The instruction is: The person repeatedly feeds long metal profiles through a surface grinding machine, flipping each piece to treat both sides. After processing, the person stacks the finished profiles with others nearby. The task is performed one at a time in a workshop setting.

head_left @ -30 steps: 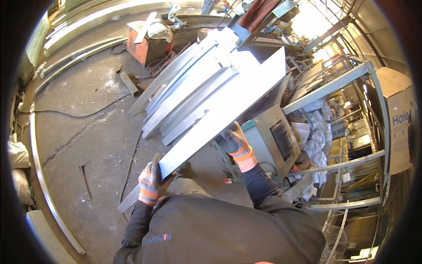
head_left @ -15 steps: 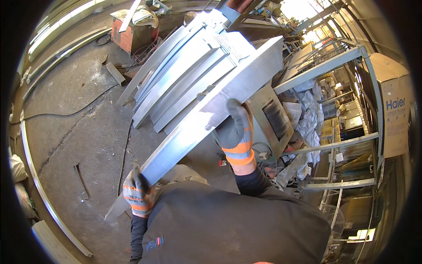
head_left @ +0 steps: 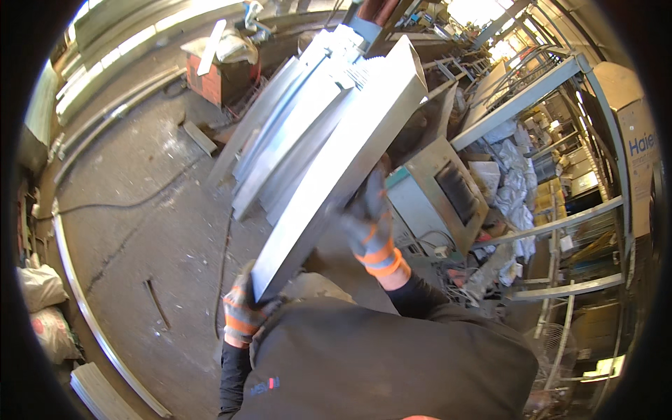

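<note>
A long silver metal profile slants across the middle, from near my waist up to the far right. Its broad upper face shines, and the side towards the right is in shadow. Around its near lower end my left hand is closed, in a grey and orange glove. My right hand, gloved alike and blurred, is against the shadowed side about midway along; its fingers are partly lost against the dark metal. Beyond the held piece lies a stack of similar metal profiles, partly covered by it.
A cabinet-like machine with a dark panel stands right of the profile. Farther right are a metal rack frame and a cardboard box. A red box sits at the back left. A cable crosses the floor.
The held profile has tipped, so its shadowed side now shows, and it slants more steeply. My right thumb no longer lies over its upper face. The whole view has shifted a little.
</note>
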`<state>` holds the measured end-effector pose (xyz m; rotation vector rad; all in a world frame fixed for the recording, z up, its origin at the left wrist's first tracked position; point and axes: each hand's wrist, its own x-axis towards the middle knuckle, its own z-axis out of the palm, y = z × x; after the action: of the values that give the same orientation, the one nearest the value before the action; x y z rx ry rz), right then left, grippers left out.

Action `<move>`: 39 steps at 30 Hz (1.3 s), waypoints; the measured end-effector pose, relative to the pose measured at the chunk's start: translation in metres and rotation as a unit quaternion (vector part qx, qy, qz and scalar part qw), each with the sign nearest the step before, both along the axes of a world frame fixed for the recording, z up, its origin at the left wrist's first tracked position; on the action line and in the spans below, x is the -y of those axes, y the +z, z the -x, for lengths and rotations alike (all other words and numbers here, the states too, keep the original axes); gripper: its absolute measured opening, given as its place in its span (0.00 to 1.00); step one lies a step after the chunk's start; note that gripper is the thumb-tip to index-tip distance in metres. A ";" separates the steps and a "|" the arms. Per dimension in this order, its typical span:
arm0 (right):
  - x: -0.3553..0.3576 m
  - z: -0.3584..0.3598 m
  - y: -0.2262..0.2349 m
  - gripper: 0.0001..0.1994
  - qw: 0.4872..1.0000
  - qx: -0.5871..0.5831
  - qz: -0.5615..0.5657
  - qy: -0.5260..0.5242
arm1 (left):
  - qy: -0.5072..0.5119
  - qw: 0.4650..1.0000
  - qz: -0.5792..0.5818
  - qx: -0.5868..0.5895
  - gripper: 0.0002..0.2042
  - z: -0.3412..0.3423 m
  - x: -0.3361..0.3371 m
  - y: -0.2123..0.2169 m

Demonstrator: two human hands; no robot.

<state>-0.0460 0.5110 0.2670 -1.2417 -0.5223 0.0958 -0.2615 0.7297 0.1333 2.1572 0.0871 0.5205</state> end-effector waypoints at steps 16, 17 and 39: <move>0.199 -0.090 -0.127 0.30 0.916 -0.108 -0.021 -0.386 | -0.274 0.879 0.270 -0.281 0.35 0.021 0.065 -0.095; 0.233 -0.106 -0.132 0.30 0.908 -0.100 -0.018 -0.407 | -0.217 0.906 0.124 -0.340 0.36 0.042 0.062 -0.112; 0.721 -0.367 -0.349 0.28 0.491 0.036 0.727 -0.478 | -0.272 0.868 0.059 -0.412 0.25 -0.322 0.575 -0.215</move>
<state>0.3210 -0.2099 -0.0823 -3.0820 0.5109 -0.6263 0.0606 0.1551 -0.0816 2.0124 -0.0271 -0.7299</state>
